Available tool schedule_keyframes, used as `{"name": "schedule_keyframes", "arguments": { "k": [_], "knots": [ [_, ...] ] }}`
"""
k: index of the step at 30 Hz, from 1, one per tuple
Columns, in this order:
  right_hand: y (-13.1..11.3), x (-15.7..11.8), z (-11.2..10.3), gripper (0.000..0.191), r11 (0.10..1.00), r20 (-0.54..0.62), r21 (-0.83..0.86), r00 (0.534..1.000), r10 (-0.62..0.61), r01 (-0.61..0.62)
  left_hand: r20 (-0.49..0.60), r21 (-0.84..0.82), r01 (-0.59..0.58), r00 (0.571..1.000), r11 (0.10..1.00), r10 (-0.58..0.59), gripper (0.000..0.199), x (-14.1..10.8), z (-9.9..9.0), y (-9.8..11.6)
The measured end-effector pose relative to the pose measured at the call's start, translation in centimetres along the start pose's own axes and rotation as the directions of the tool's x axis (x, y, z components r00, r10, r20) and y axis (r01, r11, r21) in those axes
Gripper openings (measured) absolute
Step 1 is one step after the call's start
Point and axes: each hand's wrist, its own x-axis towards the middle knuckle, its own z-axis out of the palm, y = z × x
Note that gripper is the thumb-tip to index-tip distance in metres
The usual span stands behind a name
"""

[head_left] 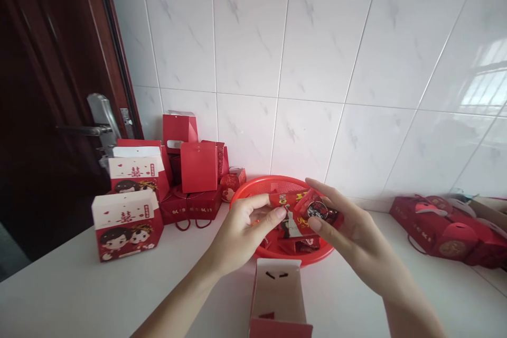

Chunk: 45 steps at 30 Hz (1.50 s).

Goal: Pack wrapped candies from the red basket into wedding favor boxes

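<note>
Over a red plastic basket, my left hand pinches a red and gold snack packet between thumb and fingers. My right hand grips a smaller red candy packet with a dark round label, its thumb on the front. The two packets overlap between my hands. More red wrapped pieces lie in the basket below, partly hidden by my hands. Closest to me, in front of the basket, an open red gift box shows its pale inside, with small dark slots in the far wall.
On the left stand several red gift boxes, some with cartoon faces, others plain red. Flattened-looking red boxes lie at the right. A tiled wall closes the back, and a dark door with a metal handle stands left.
</note>
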Motion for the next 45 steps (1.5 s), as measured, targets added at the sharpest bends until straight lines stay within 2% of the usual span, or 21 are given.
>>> {"name": "schedule_keyframes", "arguments": {
  "k": [7, 12, 14, 18, 22, 27, 29, 35, 40, 45],
  "knots": [
    [-0.3, 0.2, -0.6, 0.048, 0.995, -0.062, -0.102, 0.998, -0.023, 0.016, -0.08, 0.133, 0.006, 0.997, 0.991, 0.005, 0.025, -0.2, -0.6, -0.4],
    [0.0, 0.5, -1.2, 0.029, 0.981, -0.194, -0.187, 0.976, -0.094, 0.057, -0.105, 0.195, 0.005, 0.994, 0.981, 0.016, 0.031, -0.2, -0.8, -0.2],
    [0.2, 0.6, -1.1, 0.027, 0.984, -0.207, -0.173, 0.975, -0.085, 0.05, -0.1, 0.19, -0.009, 0.995, 0.982, 0.029, 0.03, -0.2, -0.8, 0.0],
    [0.0, 0.8, -0.4, 0.034, 0.995, -0.144, -0.095, 0.99, 0.005, -0.019, -0.12, 0.178, -0.02, 0.992, 0.984, 0.042, 0.029, -0.2, -0.7, 0.0],
    [-0.6, 0.9, 0.2, 0.025, 0.997, -0.066, -0.048, 0.996, 0.065, -0.068, -0.13, 0.145, -0.049, 0.989, 0.988, 0.068, 0.024, -0.1, -0.5, 0.1],
    [-1.3, 1.0, 0.5, 0.04, 0.998, 0.038, -0.02, 0.997, 0.066, -0.065, -0.161, 0.115, -0.083, 0.982, 0.99, 0.102, 0.023, -0.2, -0.2, 0.2],
    [-1.2, 1.0, 0.5, 0.04, 0.999, 0.057, -0.013, 0.997, 0.046, -0.046, -0.173, 0.102, -0.084, 0.98, 0.991, 0.1, 0.023, -0.2, -0.1, 0.2],
    [-0.4, 1.1, 0.5, 0.042, 0.997, 0.008, -0.062, 0.999, 0.041, -0.04, -0.105, 0.01, -0.058, 0.993, 0.998, 0.058, 0.025, -0.2, 0.1, 0.3],
    [-0.6, 1.1, 0.6, 0.045, 0.999, -0.075, -0.017, 0.997, 0.027, -0.028, 0.029, -0.031, 0.03, 0.999, 0.999, -0.029, 0.025, -0.1, 0.0, 0.2],
    [-0.3, 1.0, 0.7, 0.041, 0.999, -0.08, -0.019, 0.996, 0.032, -0.033, 0.034, -0.045, 0.053, 0.998, 0.998, -0.052, 0.029, -0.1, 0.0, 0.1]
  ]
}}
